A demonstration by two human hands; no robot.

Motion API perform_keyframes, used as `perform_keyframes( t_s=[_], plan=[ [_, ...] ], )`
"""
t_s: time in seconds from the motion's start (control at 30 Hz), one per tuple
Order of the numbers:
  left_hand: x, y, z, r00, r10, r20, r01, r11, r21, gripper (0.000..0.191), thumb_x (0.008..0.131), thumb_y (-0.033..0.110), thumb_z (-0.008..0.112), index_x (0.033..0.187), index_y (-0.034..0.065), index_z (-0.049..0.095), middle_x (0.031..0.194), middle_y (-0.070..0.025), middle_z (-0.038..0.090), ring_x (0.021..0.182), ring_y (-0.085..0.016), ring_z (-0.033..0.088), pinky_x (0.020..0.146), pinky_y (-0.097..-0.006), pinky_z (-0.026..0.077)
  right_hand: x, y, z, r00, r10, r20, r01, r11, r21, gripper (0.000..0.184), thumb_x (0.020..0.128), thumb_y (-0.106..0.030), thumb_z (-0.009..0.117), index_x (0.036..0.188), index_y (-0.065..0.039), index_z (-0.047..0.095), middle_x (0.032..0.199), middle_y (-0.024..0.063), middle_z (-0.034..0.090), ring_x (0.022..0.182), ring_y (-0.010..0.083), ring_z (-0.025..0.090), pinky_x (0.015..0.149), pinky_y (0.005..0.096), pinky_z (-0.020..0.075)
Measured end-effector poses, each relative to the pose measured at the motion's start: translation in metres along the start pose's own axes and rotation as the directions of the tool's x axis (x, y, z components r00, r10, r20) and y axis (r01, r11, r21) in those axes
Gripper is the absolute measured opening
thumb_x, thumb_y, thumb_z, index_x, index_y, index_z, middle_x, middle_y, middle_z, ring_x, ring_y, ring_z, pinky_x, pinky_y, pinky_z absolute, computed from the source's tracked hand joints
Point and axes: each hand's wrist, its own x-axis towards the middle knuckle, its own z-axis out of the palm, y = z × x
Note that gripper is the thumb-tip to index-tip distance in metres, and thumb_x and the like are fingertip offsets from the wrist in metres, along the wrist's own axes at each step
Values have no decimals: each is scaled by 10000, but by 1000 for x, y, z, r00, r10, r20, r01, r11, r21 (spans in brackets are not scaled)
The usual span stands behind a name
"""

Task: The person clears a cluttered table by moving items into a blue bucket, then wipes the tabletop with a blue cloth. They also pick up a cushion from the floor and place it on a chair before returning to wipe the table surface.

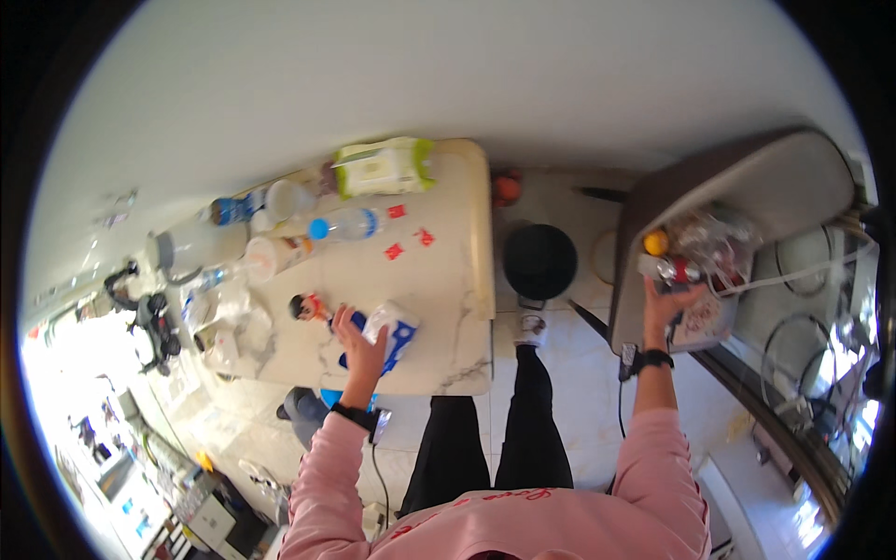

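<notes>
My left hand is low over the table, fingers apart, between a small doll with dark hair and a blue-and-white soft pack. Its thumb overlaps the pack's edge; whether it touches is unclear. The doll lies on its back, its lower part partly hidden by the hand. Over on the right, my right hand reaches into a chair seat, against a bottle with a red-and-silver label. Blur hides whether the fingers close around it. An orange round fruit or ball and clear plastic bags lie beside the bottle.
The marble-patterned table holds a wet-wipes pack, a blue-capped water bottle, a paper cup, a pitcher and red scraps. A black bin stands on the floor between table and chair.
</notes>
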Motion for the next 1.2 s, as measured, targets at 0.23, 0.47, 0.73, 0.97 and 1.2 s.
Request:
perform_keyframes(
  t_s=[0.23, 0.47, 0.73, 0.97, 1.2],
  plan=[
    [91, 26, 22, 945, -298, -134, 188, 830, -525, 936, 771, 95, 824, 1492, 48, 229, 1526, -176, 251, 1400, -347, 331, 1098, -484, 387, -39, -18, -10, 995, -59, -85, 40, 976, -215, 1314, 677, -418, 920, 1518, 56, 28, 1515, 301, 181, 1392, 425, 242, 1156, 560, 205],
    [153, 26, 33, 932, -318, -174, 185, 830, -527, 875, 747, 122, 836, 1447, 43, 316, 1449, -177, 379, 1342, -341, 417, 1080, -431, 397, -94, -131, 35, 918, -130, 373, 131, 991, 24, 810, 854, -279, 773, 1485, -23, 335, 1453, 186, 414, 1297, 308, 457, 1051, 420, 426],
    [134, 6, 11, 984, -102, -145, 35, 914, -405, 705, 733, 130, 834, 1311, 39, 443, 1217, -168, 560, 1103, -312, 589, 954, -382, 471, -69, -312, 201, 503, -120, 856, -445, 813, 376, 781, 874, -324, 764, 1489, -71, 355, 1441, 139, 478, 1300, 237, 492, 1038, 394, 424],
    [40, -32, -49, 983, -132, -128, 77, 927, -366, 750, 692, 39, 826, 1333, 47, 436, 1302, -142, 516, 1161, -305, 578, 980, -387, 483, -57, -383, 263, 313, 75, 947, -501, 860, 97, 852, 815, -504, 780, 1468, -111, 400, 1416, 51, 500, 1317, 188, 442, 1038, 425, 397],
    [-32, -107, -115, 886, -389, -252, 185, 796, -577, 765, 693, -20, 823, 1351, 34, 437, 1362, -128, 474, 1285, -266, 492, 1034, -398, 473, -66, -375, 287, 305, -118, 945, -544, 793, 275, 537, 863, -249, 783, 1322, -70, 569, 1206, 22, 641, 1093, 152, 615, 917, 330, 506]
  ],
)
